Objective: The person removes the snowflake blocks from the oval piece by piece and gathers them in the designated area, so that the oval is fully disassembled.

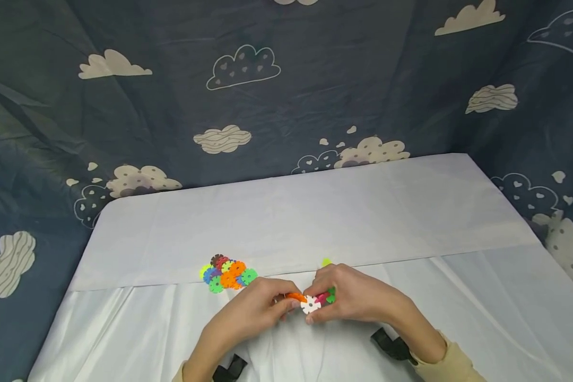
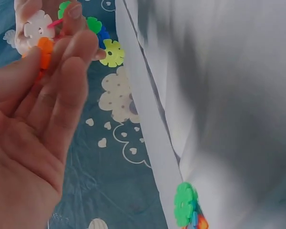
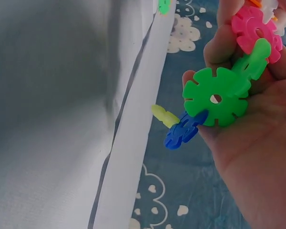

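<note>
Between the two hands is a chain of notched plastic discs. My left hand (image 1: 262, 302) pinches an orange disc (image 2: 45, 51) between thumb and fingers, its edge against a white disc (image 1: 310, 304). On the other side my right hand (image 1: 348, 294) grips the chain by the white disc and a pink disc (image 3: 257, 31). Past the pink one, green discs (image 3: 215, 98), a blue disc (image 3: 181, 132) and a yellow disc (image 3: 164, 116) extend beyond the right palm. Whether the orange disc is slotted into the white one cannot be made out.
A loose pile of coloured discs (image 1: 229, 275) lies on the white-covered table (image 1: 315, 223), left of and beyond the hands. Dark cloud-print fabric (image 1: 172, 106) hangs behind the table. Black straps (image 1: 392, 345) sit near both wrists.
</note>
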{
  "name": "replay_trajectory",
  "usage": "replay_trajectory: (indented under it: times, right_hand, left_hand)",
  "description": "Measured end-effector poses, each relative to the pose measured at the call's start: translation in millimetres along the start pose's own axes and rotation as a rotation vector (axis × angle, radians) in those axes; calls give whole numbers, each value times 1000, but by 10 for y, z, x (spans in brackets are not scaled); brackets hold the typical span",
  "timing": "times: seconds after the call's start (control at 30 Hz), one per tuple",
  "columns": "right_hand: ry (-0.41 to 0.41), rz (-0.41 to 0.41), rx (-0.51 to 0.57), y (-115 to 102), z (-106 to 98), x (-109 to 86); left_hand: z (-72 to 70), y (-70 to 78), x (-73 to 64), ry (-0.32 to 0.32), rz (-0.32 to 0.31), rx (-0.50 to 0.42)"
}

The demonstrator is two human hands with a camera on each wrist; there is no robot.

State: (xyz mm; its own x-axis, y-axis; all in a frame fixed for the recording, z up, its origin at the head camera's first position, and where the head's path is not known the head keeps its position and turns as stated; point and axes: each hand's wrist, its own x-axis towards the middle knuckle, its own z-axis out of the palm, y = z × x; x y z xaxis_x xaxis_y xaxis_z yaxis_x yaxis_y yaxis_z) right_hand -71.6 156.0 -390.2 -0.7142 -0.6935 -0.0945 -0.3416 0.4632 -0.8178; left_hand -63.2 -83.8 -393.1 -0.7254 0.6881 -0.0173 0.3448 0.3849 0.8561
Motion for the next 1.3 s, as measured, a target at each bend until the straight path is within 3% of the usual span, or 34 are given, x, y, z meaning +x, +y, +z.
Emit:
replay_trajectory:
  times: [0.3, 0.6, 0.73, 0.93, 1.03, 1.17, 1.3]
  right_hand:
    - [-21, -23, 33, 9, 5, 6]
    - [-11, -46, 56, 3, -7, -2]
    - [44, -114, 23, 10, 12, 4]
    - [206, -192, -114, -15, 75, 46]
    - [254, -239, -105, -17, 93, 71]
    - [297, -312, -80, -7, 109, 86]
    - [343, -348, -97, -11, 140, 105]
  left_hand:
    - [1, -48, -2, 10, 163, -17]
    - [20, -90, 20, 22, 249, -103]
    - [24, -121, 30, 44, 245, -145]
    - [-5, -155, 30, 154, 259, -132]
    - [-10, -166, 35, 188, 280, -126]
    - [-2, -181, 39, 195, 295, -143]
    - [-4, -162, 37, 188, 260, -160]
